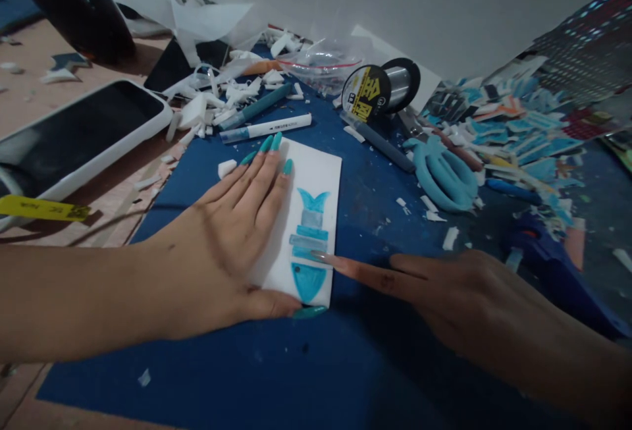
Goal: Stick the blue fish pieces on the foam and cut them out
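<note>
A white rectangular board [269, 265] lies on the blue mat [207, 371], with blue pieces on it in a fish-like row: a forked tail [313, 200], several bands, and a pointed head [309, 283] with a dark eye dot. My left hand [232, 232], with teal nails, rests flat and open over the board's left side, its thumb at the lower edge. From the right, my right hand [459, 298] stretches its index finger to the bands; the fingertip appears to touch one. Its other fingers are partly curled, and no held object shows.
Markers [279, 126], white scraps [197, 110] and a wire spool [363, 95] lie beyond the board. Scissors with light-blue handles [447, 176], blue scraps [530, 127] and a dark-blue tool [557, 272] are right. A phone [93, 134] and a bottle [79, 15] are left.
</note>
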Tool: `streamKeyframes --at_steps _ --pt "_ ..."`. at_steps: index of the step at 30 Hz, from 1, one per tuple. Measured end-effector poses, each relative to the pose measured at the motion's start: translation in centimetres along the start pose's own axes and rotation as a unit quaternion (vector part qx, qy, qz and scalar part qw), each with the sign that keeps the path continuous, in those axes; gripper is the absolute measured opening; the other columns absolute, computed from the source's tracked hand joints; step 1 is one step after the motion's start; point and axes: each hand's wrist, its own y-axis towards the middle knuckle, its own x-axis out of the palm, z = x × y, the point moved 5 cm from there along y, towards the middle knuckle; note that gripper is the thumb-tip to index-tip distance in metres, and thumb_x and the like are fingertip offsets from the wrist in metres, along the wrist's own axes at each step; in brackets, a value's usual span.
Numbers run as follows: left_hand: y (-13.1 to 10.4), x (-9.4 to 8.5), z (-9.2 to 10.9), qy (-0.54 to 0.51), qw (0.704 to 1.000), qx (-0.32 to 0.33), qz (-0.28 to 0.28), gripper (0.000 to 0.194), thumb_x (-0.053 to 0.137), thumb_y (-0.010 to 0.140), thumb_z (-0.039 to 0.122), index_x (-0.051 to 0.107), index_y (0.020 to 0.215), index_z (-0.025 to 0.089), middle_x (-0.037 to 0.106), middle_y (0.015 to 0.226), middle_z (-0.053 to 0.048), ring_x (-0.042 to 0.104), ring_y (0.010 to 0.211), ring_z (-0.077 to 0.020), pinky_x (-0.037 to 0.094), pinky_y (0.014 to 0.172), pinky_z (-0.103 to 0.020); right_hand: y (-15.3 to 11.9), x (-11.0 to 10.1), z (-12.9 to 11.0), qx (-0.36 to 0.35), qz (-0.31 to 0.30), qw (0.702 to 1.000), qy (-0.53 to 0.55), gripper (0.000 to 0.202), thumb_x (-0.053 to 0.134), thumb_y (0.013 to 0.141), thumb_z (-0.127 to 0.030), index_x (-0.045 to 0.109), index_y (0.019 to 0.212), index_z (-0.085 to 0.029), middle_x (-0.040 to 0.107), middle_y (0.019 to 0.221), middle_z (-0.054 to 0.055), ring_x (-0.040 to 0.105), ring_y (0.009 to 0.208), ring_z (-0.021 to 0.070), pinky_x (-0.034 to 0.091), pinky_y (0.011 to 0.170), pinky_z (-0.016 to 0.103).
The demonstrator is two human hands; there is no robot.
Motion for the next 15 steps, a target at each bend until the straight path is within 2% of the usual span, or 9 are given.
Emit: streamKeyframes --at_steps 3,8,12,15 --pt "-0.1 0.0 0.0 0.001 1.000 -0.001 -0.009 0.105 0.028 0.098 0.081 0.001 0.169 0.008 0.006 0.176 -0.022 0.020 0.160 -0.0446 0.029 0.126 -0.060 -0.5 0.0 0.3 0.005 -0.003 1.000 -0.001 0.074 0.033 0.084 0.004 0.060 0.145 -0.027 0.056 0.060 -0.009 0.051 0.034 0.0110 0.032 0.037 0.025" --pt "0.0 -0.4 0.0 0.019 1.000 0.012 -0.013 0.108 0.027 0.097 0.082 -0.001 0.168 0.006 0.009 0.174 -0.027 0.026 0.157 -0.0489 0.035 0.120 -0.063 -1.3 0.0 0.6 0.009 0.000 1.000 0.006 0.076 0.032 0.081 0.007 0.055 0.145 -0.028 0.056 0.062 -0.010 0.051 0.035 0.0085 0.031 0.038 0.023" --pt "0.1 -0.5 0.1 0.028 0.998 0.015 -0.049 0.109 0.030 0.098 0.081 -0.005 0.167 0.004 0.008 0.173 -0.031 0.023 0.157 -0.0503 0.037 0.118 -0.065 -2.5 0.7 1.1 0.025 -0.003 1.000 -0.002 0.087 0.032 0.082 0.007 0.038 0.158 -0.035 0.054 0.065 -0.010 0.051 0.037 0.0099 0.031 0.040 0.025" --pt "0.1 -0.4 0.0 0.019 0.999 0.008 -0.034 0.108 0.029 0.098 0.081 -0.005 0.168 0.005 0.005 0.174 -0.028 0.020 0.159 -0.0480 0.035 0.120 -0.064 -3.3 1.0 1.2 0.021 -0.006 1.000 -0.002 0.088 0.030 0.087 0.006 0.031 0.163 -0.038 0.053 0.065 -0.010 0.048 0.036 0.0101 0.029 0.040 0.025"
